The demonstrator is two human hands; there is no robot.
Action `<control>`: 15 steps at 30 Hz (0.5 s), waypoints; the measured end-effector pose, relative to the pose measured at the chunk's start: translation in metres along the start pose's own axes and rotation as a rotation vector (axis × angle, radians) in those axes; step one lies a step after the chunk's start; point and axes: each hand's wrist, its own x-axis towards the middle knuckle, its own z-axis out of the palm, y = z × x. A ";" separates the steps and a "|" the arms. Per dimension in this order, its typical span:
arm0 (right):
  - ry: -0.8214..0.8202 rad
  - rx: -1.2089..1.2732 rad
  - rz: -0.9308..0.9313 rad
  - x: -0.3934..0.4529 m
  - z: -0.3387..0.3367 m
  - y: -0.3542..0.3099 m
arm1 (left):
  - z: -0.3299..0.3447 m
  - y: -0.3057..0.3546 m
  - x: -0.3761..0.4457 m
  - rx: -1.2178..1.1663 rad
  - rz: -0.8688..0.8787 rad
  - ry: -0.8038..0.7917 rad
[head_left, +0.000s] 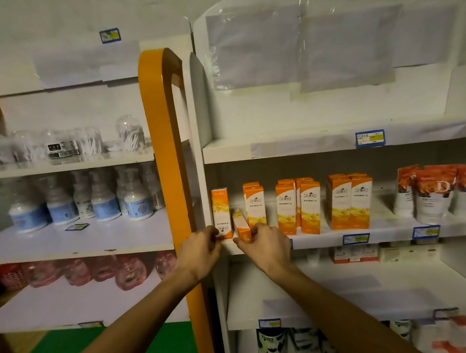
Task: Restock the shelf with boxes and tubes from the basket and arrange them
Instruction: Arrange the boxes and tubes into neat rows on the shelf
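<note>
On the right unit's middle shelf point(325, 239) stand several tall orange-and-white boxes point(310, 207) in small groups. At the shelf's far left an upside-down orange box point(221, 212) stands upright; my left hand point(201, 250) pinches its bottom corner. My right hand point(266, 242) grips a small orange box point(241, 226) that leans tilted beside it, its lower end at the shelf's front edge. The basket is not in view.
An orange upright post point(167, 153) divides the two shelf units. White-and-orange pouches point(434, 191) fill the shelf's right end. The left unit holds clear tubs, white pump bottles point(102, 200) and pink bottles. Cans and small boxes sit on lower right shelves.
</note>
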 end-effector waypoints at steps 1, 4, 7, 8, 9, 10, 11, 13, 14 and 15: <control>-0.004 -0.017 -0.002 0.000 0.001 -0.002 | 0.000 -0.001 -0.002 0.026 0.017 0.007; -0.001 -0.059 0.003 0.002 0.006 -0.003 | 0.002 -0.005 -0.006 0.185 0.110 0.003; -0.006 -0.089 -0.005 0.005 0.008 -0.002 | 0.006 -0.008 -0.008 0.277 0.182 -0.015; -0.008 -0.094 -0.008 0.006 0.008 -0.001 | 0.007 -0.008 -0.009 0.284 0.188 -0.028; -0.006 -0.095 -0.010 0.007 0.008 0.000 | 0.009 -0.008 -0.009 0.286 0.194 -0.040; 0.000 -0.094 -0.014 0.008 0.007 0.001 | 0.010 -0.009 -0.009 0.284 0.197 -0.048; 0.005 -0.098 -0.019 0.007 0.006 0.003 | 0.011 -0.009 -0.009 0.278 0.201 -0.051; 0.023 -0.107 -0.033 0.005 0.003 0.007 | 0.010 -0.009 -0.005 0.258 0.214 -0.045; 0.034 -0.101 -0.041 0.003 0.002 0.010 | 0.010 -0.009 -0.002 0.244 0.217 -0.035; 0.042 -0.081 -0.045 0.002 0.001 0.013 | 0.009 -0.007 0.001 0.229 0.214 -0.023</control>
